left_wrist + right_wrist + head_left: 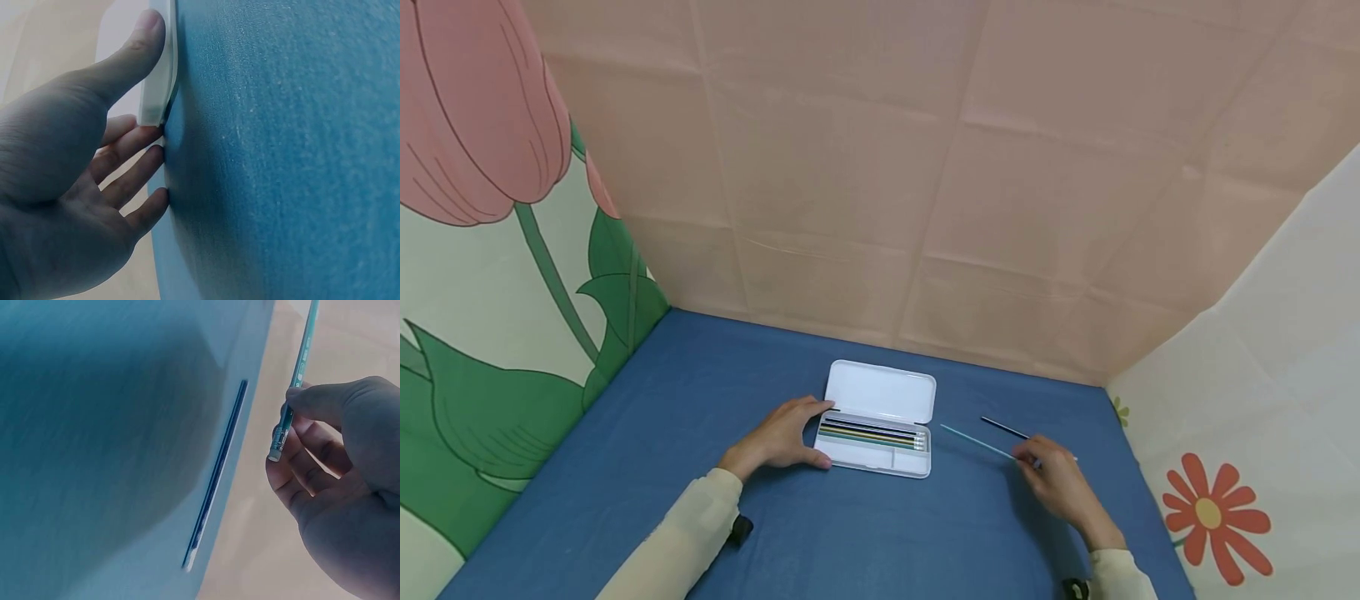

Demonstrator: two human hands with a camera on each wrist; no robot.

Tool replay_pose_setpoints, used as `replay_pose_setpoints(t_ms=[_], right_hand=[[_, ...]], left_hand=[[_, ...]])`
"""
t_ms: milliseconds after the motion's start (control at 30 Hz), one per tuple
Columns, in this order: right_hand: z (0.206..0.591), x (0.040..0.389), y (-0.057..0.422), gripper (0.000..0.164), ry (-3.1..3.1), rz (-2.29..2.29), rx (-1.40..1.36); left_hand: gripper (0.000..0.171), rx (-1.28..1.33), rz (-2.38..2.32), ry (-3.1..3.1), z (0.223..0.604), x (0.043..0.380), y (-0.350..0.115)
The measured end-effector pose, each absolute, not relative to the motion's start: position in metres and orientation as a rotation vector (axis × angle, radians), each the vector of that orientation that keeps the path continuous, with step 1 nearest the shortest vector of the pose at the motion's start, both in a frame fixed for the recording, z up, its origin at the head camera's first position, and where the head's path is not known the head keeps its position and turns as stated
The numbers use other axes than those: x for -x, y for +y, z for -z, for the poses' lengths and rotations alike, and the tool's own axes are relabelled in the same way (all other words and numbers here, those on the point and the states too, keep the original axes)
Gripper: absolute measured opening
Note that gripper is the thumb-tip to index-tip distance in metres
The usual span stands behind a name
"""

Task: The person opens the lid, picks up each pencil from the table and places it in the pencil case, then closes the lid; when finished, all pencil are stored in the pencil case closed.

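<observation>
A white pencil case (857,452) lies with its lid (880,392) raised back on the blue cloth. Several pencils (868,433) rest side by side in its rear part. My left hand (784,435) holds the case's left end, thumb at the front edge and fingers at the back; the left wrist view shows the thumb (140,53) against the case's side (156,94). Between thumb and fingers, my right hand (1054,479) pinches a light green pencil (303,359) near its eraser end, above the cloth. A dark pencil (215,475) lies on the cloth beneath it.
Blue cloth (865,542) covers the table. A plain beige sheet (880,208) hangs at the back. Flower-printed sheets stand along the left (482,417) and right (1285,417) sides.
</observation>
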State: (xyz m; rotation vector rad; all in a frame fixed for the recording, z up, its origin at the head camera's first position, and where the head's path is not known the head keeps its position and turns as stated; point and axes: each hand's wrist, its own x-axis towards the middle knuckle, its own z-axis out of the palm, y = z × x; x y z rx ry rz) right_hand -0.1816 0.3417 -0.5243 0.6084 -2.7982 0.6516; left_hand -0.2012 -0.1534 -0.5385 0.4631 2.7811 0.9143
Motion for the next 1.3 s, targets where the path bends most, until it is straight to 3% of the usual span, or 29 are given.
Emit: replay_pose_setpoints(t_ms=[833, 1300], right_hand=[[0.526, 0.211, 0.244, 0.012, -2.742, -0.667, -0.923], [0.527, 0.223, 0.196, 0.015, -2.785, -0.733, -0.980]], left_hand=[[0.102, -0.454, -0.920, 2.783, 0.539, 0.200, -0.154], [0.102, -0.471, -0.916, 2.787, 0.539, 0.201, -0.153]])
